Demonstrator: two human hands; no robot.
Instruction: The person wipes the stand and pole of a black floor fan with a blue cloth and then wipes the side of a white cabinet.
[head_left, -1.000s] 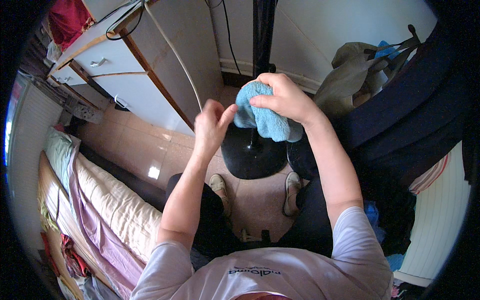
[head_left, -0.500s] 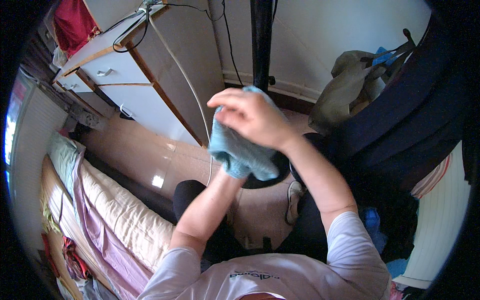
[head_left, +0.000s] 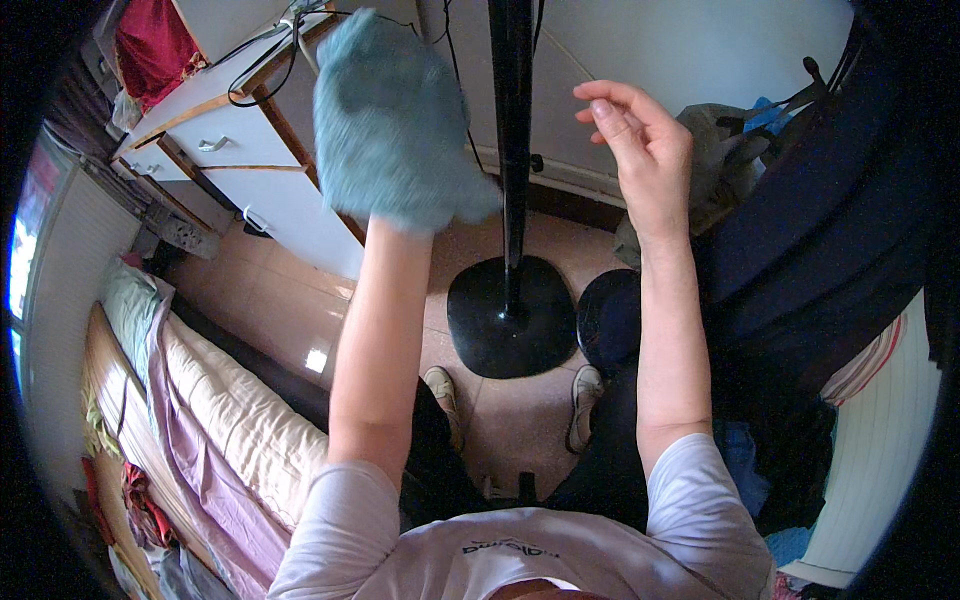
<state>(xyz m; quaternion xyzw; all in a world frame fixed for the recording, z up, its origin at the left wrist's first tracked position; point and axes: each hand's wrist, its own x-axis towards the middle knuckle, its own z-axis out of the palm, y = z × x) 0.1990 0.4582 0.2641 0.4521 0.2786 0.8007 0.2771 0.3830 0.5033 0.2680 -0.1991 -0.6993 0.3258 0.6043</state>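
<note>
Fuzzy, seemingly matt cloth (head_left: 390,125); glossy pole base (head_left: 480,335).

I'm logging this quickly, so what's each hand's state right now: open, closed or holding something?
Left hand: covered by the fuzzy blue cloth, so its grip cannot be told.
Right hand: open, loosely curled, holding nothing.

Pinkish tiled floor (head_left: 250,278): black stand base (head_left: 512,345), white cabinet (head_left: 272,200), pale shoes (head_left: 586,393).
</note>
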